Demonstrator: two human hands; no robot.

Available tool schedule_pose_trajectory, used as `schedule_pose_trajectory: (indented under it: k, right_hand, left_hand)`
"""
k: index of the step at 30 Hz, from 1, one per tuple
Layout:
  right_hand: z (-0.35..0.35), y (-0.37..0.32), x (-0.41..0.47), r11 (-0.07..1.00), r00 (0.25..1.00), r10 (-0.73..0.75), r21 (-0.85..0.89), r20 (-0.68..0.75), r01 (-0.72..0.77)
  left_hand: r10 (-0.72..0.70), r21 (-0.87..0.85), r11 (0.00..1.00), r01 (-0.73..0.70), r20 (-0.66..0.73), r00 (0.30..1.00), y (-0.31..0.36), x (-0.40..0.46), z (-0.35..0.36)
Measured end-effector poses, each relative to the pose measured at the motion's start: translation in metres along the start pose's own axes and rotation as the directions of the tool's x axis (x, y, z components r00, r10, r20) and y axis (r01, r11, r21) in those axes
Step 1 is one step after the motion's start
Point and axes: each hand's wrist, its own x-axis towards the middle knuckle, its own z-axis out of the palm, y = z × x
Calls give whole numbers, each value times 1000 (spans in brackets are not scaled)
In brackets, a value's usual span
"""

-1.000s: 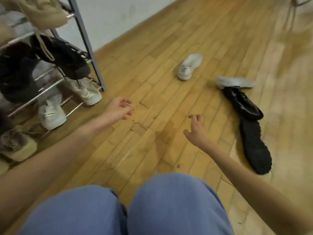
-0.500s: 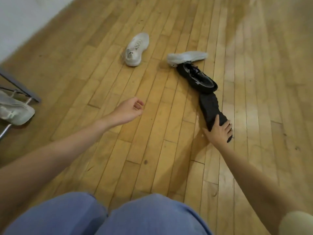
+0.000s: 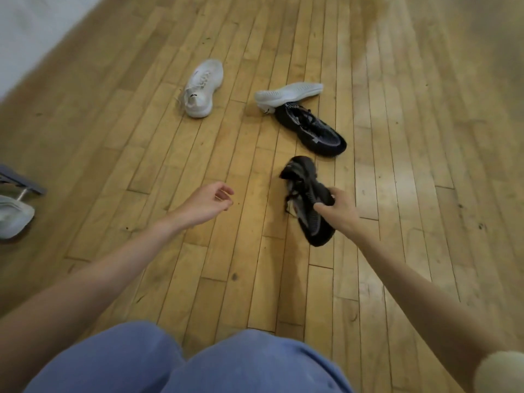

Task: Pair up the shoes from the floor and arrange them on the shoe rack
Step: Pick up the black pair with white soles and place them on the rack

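My right hand (image 3: 338, 212) grips a black sneaker (image 3: 304, 194) by its side, tilted with its upper turned toward me, just above the wooden floor. A second black sneaker (image 3: 313, 131) lies upright farther away. Against its heel leans a white sneaker (image 3: 287, 95) turned on its side, sole showing. Another white sneaker (image 3: 202, 87) stands upright to the left of them. My left hand (image 3: 207, 204) hovers over the floor, fingers loosely curled, holding nothing. Only a corner of the shoe rack (image 3: 24, 182) shows at the left edge.
A white shoe (image 3: 14, 218) sits at the rack's foot on the far left. My knees in blue trousers (image 3: 184, 361) fill the bottom of the view. A pale wall (image 3: 28, 32) runs along the upper left. Wooden floor (image 3: 425, 194) stretches to the right.
My right hand has closed round the near black sneaker, which lay sole-up, and turned and lifted it. My left hand has barely moved. The view has swung right, away from the rack.
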Motion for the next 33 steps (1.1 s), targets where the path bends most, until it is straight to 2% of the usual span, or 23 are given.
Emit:
schedule_pose_trajectory:
  k: [3,5,7,10,12,14,16,17,19,21,22,24,27,30,33]
  right_hand:
    - [14,-14,-17,991,965,-122,79,231,106]
    - [24,-22,-21,983,918,-173,121,358,138]
    - [31,-30,-20,977,850,-212,128,483,171]
    - [37,-42,-19,967,737,-253,135,627,218]
    - [41,-48,-16,965,716,-255,127,650,228]
    - [43,-51,-7,963,722,-265,146,639,225]
    - [44,-51,9,964,753,-267,169,601,206]
    - [45,-50,19,967,796,-252,172,551,187]
    - [50,-46,41,976,906,-201,160,372,151]
    - [55,-44,69,982,973,-158,130,169,137]
    - [57,-44,85,988,985,-143,73,95,136]
    - [57,-44,123,981,995,-103,-164,-1,101]
    - [59,-47,175,874,998,-56,-483,-11,44]
    - [62,-48,210,803,1000,-12,-596,3,11]
    - [68,-45,235,757,995,-11,-651,-100,-57]
  left_hand:
    - [14,55,998,-9,-81,997,3,-2,-1]
    - [27,77,997,-16,-143,989,2,-7,-7]
    - [32,68,997,-23,-133,991,-5,-14,-18]
    - [-36,39,999,33,74,997,-19,-31,-32]
    - [-97,77,994,81,233,968,-28,-42,-33]
    - [-147,77,988,131,287,947,-41,-47,-30]
    - [-169,14,985,171,230,958,-54,-48,-27]
    - [-185,-24,981,193,182,966,-56,-48,-25]
    - [-231,-106,966,236,62,971,-58,-48,-24]
    - [-264,-189,951,246,-75,962,-58,-47,-23]
    - [-278,-240,940,241,-135,951,-61,-46,-23]
    - [-327,-375,898,228,-225,918,-67,-42,-28]
    - [-383,-495,841,218,-260,887,-68,-28,-42]
    - [-395,-511,830,224,-256,882,-67,-8,-50]
    - [-381,-499,841,211,-267,885,-62,8,-53]
